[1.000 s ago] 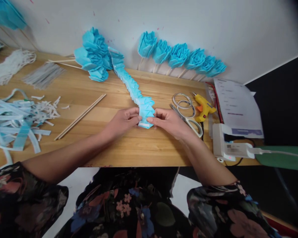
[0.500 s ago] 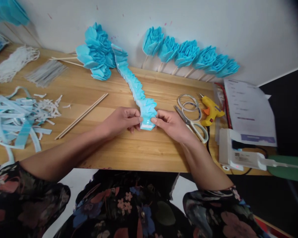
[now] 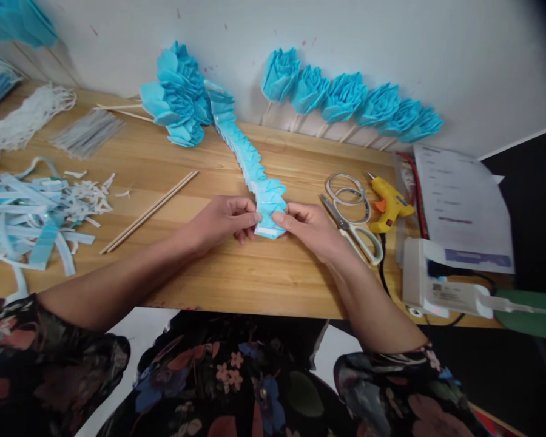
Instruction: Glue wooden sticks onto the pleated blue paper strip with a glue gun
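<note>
A long strip of overlapping folded blue petals (image 3: 243, 155) runs from the back of the table down to my hands. My left hand (image 3: 232, 220) pinches the left edge of its near end between thumb and fingers. On the opposite edge my right hand (image 3: 306, 226) grips the same end, its thumb pressed on top of the blue material. A white band shows along the near edge of the strip. Both hands' fingertips are partly hidden under it. Two thin wooden sticks (image 3: 149, 212) lie to the left of my left hand.
Blue fabric flowers (image 3: 343, 97) on sticks lean against the wall, with more flowers (image 3: 179, 97) at back left. Scissors (image 3: 350, 227), tape rolls (image 3: 346, 188) and a yellow glue gun (image 3: 389, 205) lie right. Cut strips (image 3: 40, 243), grey wires (image 3: 88, 133) and white cords (image 3: 30, 118) lie left.
My right thumb has shifted slightly left over the strip's near end. Both hands keep their hold, and the rest stays almost the same.
</note>
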The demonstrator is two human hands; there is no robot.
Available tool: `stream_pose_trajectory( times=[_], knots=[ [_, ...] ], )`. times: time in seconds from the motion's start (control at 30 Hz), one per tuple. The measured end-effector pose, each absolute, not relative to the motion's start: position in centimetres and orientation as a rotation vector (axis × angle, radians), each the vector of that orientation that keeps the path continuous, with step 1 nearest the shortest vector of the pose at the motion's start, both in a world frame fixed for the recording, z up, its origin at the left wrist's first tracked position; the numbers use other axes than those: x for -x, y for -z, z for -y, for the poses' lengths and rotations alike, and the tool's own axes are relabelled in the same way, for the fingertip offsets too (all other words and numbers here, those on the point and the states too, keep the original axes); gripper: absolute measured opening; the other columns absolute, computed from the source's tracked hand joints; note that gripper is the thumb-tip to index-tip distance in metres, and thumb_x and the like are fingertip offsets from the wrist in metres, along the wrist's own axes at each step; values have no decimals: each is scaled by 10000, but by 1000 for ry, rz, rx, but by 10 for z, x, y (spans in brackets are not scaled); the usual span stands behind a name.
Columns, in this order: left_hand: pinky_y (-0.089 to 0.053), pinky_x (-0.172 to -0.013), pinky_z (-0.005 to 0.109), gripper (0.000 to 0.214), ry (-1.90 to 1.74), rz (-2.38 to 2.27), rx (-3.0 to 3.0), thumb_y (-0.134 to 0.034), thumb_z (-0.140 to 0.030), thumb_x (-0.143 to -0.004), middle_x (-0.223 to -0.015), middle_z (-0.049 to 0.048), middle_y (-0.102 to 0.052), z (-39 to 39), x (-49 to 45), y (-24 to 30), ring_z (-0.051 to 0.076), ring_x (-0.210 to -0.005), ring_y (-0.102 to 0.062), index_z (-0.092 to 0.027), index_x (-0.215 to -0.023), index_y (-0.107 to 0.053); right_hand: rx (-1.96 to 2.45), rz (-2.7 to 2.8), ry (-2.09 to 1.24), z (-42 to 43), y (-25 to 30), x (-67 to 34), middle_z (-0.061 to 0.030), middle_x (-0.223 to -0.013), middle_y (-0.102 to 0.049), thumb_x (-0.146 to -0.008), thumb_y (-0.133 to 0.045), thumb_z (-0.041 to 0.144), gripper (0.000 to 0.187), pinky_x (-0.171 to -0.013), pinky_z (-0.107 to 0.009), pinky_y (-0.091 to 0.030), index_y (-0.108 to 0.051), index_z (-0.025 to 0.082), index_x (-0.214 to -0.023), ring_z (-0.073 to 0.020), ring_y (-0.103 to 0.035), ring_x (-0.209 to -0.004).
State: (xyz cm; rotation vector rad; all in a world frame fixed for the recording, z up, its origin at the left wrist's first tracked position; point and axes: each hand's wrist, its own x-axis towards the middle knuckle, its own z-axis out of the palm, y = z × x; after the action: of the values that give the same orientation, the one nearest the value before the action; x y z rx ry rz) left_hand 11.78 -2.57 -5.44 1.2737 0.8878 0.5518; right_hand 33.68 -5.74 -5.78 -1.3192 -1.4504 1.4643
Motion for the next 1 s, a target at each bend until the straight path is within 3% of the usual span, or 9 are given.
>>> stream_pose_trajectory(
  times=[0.13,0.4,0.6,1.0],
  knots=[
    [-524,-573,233,269,-530,-842,-1268,-765,-371,-847,-669,29,-682,24,-116,53,117,-568,-600,-166,-716,-650,1295,1465,-1421,56,62,-335,17,-676,-629,-796,-832,647,478,-609,-266,-473,-676,198,-743,-122,-554,-624],
    [-517,-569,227,268,-577,-900,-1234,-775,-359,-871,-644,21,-665,25,-116,53,113,-556,-591,-167,-732,-651,1260,1463,-1520,55,57,-339,1,-722,-667,-801,-819,670,481,-669,-285,-542,-702,204,-776,-139,-621,-683],
    [-546,-559,231,260,-571,-902,-1175,-731,-365,-906,-699,42,-681,24,-117,49,140,-615,-651,-153,-768,-671,1296,1416,-1473,55,59,-338,17,-689,-635,-776,-857,608,451,-646,-265,-521,-672,198,-742,-120,-597,-647],
    [-498,-534,175,231,-505,-943,-1263,-632,-129,-941,-612,2,-669,23,-119,45,84,-513,-601,-142,-711,-629,1310,1410,-1463,56,59,-339,18,-670,-638,-782,-855,619,466,-635,-252,-486,-685,188,-728,-108,-574,-629]
  ],
)
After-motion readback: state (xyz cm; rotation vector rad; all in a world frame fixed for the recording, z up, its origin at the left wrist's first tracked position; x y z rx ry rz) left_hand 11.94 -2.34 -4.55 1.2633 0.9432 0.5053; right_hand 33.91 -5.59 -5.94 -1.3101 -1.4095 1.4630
